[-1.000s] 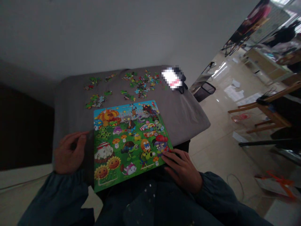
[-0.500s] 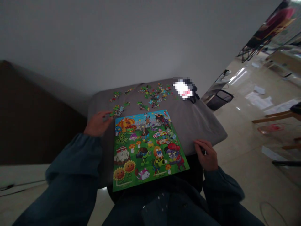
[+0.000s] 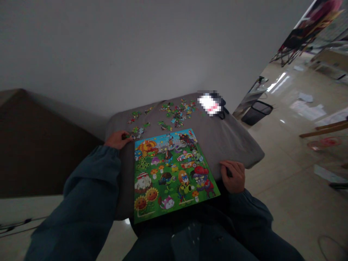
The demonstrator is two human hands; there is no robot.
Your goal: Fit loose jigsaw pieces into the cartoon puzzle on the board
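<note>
Pinching a green piece (image 3: 126, 136), left hand (image 3: 116, 140) beside jigsaw board (image 3: 174, 174) (long axis forward)

A grey cloth-covered surface (image 3: 233, 145) carried a colourful cartoon jigsaw puzzle (image 3: 174, 174) toward its near edge. Loose green and multicoloured jigsaw pieces (image 3: 178, 112) lay scattered in clusters beyond it on the far side, and a blurred object (image 3: 210, 104) sat at the far right.

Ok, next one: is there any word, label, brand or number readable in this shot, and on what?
None can be read. The jigsaw puzzle shows cartoon plants and zombies, with no legible lettering. The white item at the far end of the grey cloth is pixelated, so any text there is unreadable.
</note>
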